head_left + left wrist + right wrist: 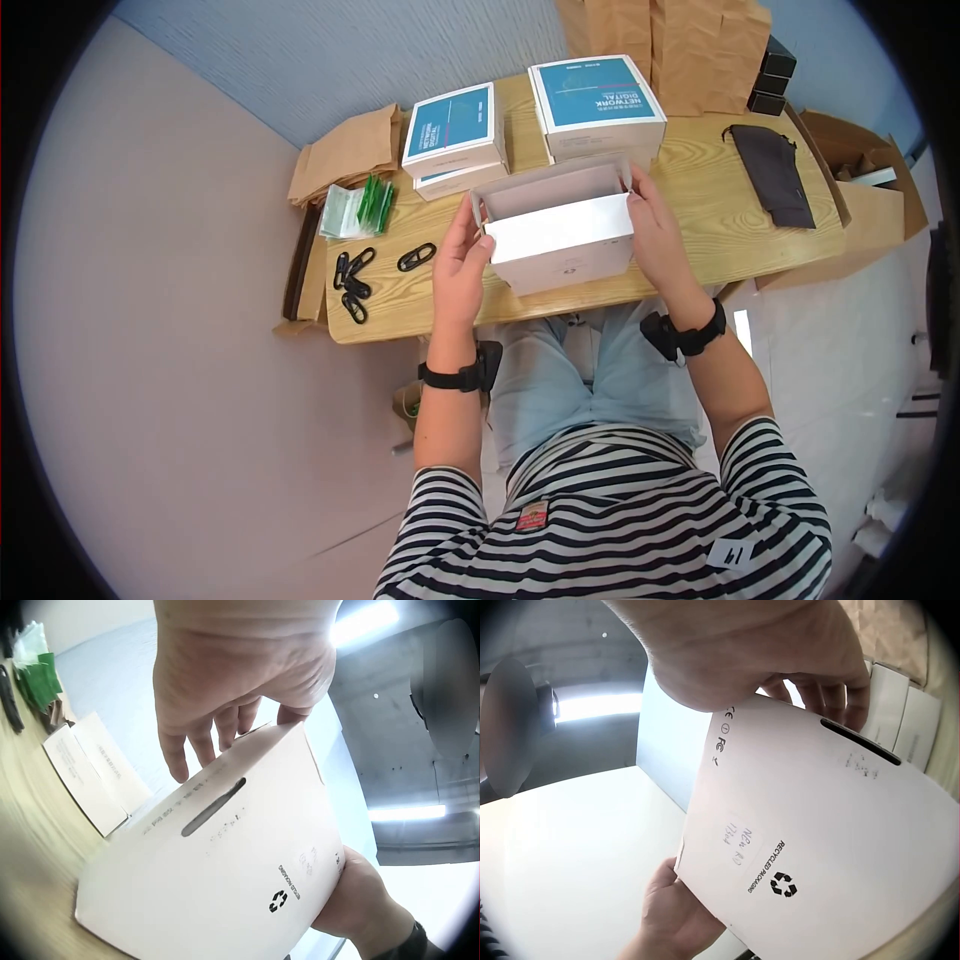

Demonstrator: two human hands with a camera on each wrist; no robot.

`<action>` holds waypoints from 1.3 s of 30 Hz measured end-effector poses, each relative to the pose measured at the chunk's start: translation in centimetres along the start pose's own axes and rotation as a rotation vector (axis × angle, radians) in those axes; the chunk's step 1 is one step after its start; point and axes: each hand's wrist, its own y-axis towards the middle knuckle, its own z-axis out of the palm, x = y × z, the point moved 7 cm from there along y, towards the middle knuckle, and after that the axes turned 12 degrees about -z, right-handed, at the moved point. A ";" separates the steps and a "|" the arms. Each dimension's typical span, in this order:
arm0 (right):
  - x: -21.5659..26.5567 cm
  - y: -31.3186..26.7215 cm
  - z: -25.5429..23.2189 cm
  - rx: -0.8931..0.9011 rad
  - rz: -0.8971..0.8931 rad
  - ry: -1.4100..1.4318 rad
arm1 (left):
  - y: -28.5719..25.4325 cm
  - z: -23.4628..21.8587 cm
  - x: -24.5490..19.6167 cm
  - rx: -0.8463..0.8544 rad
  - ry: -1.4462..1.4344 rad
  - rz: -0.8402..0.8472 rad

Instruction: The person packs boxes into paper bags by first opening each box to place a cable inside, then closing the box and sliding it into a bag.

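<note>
A white cardboard box [565, 250] with its top open stands tilted at the table's front edge, between both hands. My left hand [460, 268] grips its left top corner, thumb on the near side and fingers along the side flap. At the opposite corner my right hand [658, 240] holds the box in the same way, its fingers reaching over the rim. The left wrist view shows a slot and a recycling mark on the box wall [217, 877]. Printed symbols and handwriting show on the wall [802, 817] in the right wrist view.
White-and-blue boxes [450, 125] are stacked behind, with more [598, 95] to the right. Green and clear packets [372, 205], black cables [355, 275] and paper bags [345, 155] lie left. A dark pouch [775, 180] and an open carton [860, 215] are at right.
</note>
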 end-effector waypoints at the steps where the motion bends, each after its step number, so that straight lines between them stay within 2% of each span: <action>1: 0.3 0.0 0.1 0.001 -0.003 -0.012 | 0.1 0.0 0.2 0.000 0.000 0.000; 7: 0.1 0.1 0.1 0.020 -0.043 -0.111 | 0.4 -0.1 0.6 -0.032 -0.010 -0.023; 10: 0.3 0.2 0.2 0.032 -0.045 -0.129 | 0.2 0.6 -0.4 -0.041 0.028 0.017; 12: 0.7 0.3 0.2 0.043 -0.042 -0.138 | 0.4 0.3 -0.4 -0.120 -0.010 -0.003; 16: 1.4 0.3 0.2 0.053 -0.042 -0.163 | 0.7 -0.1 -0.3 -0.101 -0.039 -0.056; 18: 1.3 0.3 0.1 0.044 -0.051 -0.177 | 0.6 0.1 -0.7 -0.099 0.154 -0.013; 22: 1.1 0.3 0.2 0.070 -0.083 -0.207 | 0.0 0.2 -1.4 -0.123 0.317 -0.004; 25: 1.7 0.4 0.3 0.086 -0.081 -0.230 | -0.1 1.0 -1.7 -0.079 0.190 0.007; 30: 1.5 0.3 0.3 0.096 -0.075 -0.215 | 0.3 0.5 -1.1 -0.202 0.169 0.001; 33: 1.8 0.3 0.3 0.094 -0.058 -0.239 | 0.7 0.5 -1.0 -0.198 0.131 0.056; 36: 1.9 0.4 0.3 0.097 -0.070 -0.227 | 0.7 0.5 -1.1 -0.150 0.240 0.093; 39: 1.7 0.2 0.2 0.090 -0.057 -0.234 | 1.0 -0.2 0.1 -0.087 0.100 -0.007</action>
